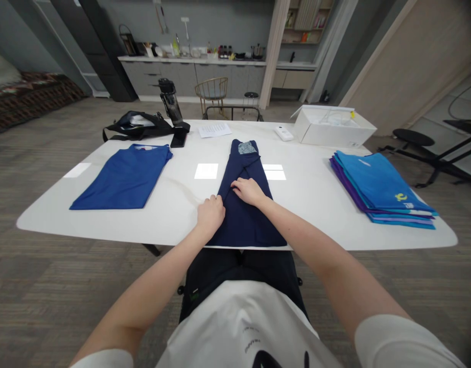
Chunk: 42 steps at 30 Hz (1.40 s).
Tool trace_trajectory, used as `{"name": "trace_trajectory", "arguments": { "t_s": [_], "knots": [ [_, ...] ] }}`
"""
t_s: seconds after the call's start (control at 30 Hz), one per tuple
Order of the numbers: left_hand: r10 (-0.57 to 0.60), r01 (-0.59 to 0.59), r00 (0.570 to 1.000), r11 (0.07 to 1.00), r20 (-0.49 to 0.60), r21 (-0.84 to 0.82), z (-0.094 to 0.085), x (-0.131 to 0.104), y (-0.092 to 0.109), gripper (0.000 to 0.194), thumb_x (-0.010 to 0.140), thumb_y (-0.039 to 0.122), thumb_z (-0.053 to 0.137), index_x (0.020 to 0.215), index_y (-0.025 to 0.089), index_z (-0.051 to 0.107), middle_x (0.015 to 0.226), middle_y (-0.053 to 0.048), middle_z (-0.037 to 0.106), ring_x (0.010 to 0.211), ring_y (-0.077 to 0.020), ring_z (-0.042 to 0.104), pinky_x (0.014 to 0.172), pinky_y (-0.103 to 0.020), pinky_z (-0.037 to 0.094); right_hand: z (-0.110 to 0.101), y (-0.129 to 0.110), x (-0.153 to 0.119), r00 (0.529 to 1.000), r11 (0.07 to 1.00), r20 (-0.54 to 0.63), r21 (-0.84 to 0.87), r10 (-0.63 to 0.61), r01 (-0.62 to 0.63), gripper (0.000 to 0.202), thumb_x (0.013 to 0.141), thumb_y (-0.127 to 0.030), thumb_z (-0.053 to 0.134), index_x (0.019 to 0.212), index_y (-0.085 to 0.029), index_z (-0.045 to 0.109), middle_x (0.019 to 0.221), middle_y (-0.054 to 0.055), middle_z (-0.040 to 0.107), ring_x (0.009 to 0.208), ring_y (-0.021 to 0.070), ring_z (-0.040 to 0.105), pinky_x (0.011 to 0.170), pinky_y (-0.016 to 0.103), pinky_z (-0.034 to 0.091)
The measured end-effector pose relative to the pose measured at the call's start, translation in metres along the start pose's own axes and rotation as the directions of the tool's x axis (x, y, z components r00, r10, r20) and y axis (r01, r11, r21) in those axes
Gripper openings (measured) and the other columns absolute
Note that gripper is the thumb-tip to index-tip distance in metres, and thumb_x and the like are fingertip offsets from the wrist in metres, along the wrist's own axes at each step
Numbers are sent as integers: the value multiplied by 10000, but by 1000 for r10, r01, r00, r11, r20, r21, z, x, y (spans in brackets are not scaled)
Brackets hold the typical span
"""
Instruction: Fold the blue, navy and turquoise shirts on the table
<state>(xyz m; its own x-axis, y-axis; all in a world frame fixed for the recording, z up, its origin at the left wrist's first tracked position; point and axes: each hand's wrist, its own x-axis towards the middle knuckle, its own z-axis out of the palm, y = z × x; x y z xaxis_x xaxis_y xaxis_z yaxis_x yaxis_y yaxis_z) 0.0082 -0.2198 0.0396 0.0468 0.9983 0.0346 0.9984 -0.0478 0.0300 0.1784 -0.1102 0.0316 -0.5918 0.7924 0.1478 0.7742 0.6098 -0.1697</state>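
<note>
A dark navy garment [246,225], partly folded into a long shape, lies on the white table [174,220] straight in front of me. Its far end is narrower and bears a grey patterned patch. My left hand [211,217] is closed on the garment's left edge. Farther in, my right hand [249,191] has its fingers bent and pinching the cloth near the middle. To the left a blue T-shirt [120,179] lies folded flat, its collar facing away. On the right is a stack of folded blue and purple clothes [381,184].
Along the far edge stand a black bag [138,125], a dark bottle [171,105], a phone [179,138], a printed sheet [214,130], a small white device [283,133] and an open white box [331,130]. A chair [212,91] and kitchen counter [162,60] are beyond.
</note>
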Motion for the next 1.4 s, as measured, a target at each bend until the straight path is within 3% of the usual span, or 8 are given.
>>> {"name": "trace_trajectory", "arguments": {
  "t_s": [0.17,0.33,0.5,0.67,0.93,1.13,1.23,1.4],
  "knots": [
    [27,-27,999,1000,-19,14,-7,-11,-4,299,988,189,350,1119,122,611,1042,-178,686,1003,-324,691,795,-404,515,0,-23,-14,997,997,-2,-3,-77,77,282,1011,-288,566,1274,-232,654,1191,72,694,1016,226,667,851,335,420],
    [31,-39,999,979,-40,-200,-19,-18,3,305,1055,297,320,1185,171,566,989,-127,734,915,-275,722,801,-378,495,-2,-42,-29,996,996,-38,-27,-84,83,301,972,-203,576,1263,-229,648,1134,75,702,1018,231,655,865,339,402],
    [81,-94,995,961,-61,-262,-20,-45,17,431,988,565,498,1250,228,559,1173,-117,701,1079,-288,670,889,-391,471,-8,-33,-42,996,999,-89,-38,10,-13,345,976,-121,478,1235,-225,681,1146,89,699,1015,230,648,867,341,409],
    [293,-302,953,941,-77,-153,-11,-80,19,695,868,702,610,1365,219,556,1317,-154,616,1186,-355,577,967,-484,419,-11,-19,-60,1000,998,-11,-59,0,-1,411,971,-144,499,1353,-227,626,1196,100,680,1092,245,634,868,342,409],
    [423,-426,904,880,-62,-209,-6,-88,-4,212,1001,292,534,1169,260,658,1162,-58,704,1099,-237,625,960,-409,416,-7,-29,-109,969,962,47,-112,-244,248,370,979,-184,530,1343,-212,595,1126,98,652,1033,236,623,861,351,353],
    [312,-368,923,886,-226,-282,-3,-91,-4,203,1020,282,485,1138,247,645,1120,-64,711,1042,-224,643,970,-386,442,-12,-31,-134,972,978,-103,-15,-210,210,278,1046,-251,463,1218,-194,674,1063,93,668,964,217,614,852,346,364],
    [355,-408,900,891,-251,-200,1,-92,3,243,947,187,560,1174,238,630,1129,-70,699,1052,-249,634,946,-406,457,-16,-30,-144,970,986,-176,-7,-168,169,277,1034,-231,479,1213,-195,687,1045,87,676,924,213,607,844,354,369],
    [441,-508,832,849,-336,-145,10,-93,12,208,922,120,566,1103,202,630,1010,-59,696,963,-242,641,898,-405,474,-20,-31,-161,940,950,-143,-75,-311,303,239,948,-143,565,1134,-182,710,971,77,674,897,219,604,795,366,364]
  ]
}}
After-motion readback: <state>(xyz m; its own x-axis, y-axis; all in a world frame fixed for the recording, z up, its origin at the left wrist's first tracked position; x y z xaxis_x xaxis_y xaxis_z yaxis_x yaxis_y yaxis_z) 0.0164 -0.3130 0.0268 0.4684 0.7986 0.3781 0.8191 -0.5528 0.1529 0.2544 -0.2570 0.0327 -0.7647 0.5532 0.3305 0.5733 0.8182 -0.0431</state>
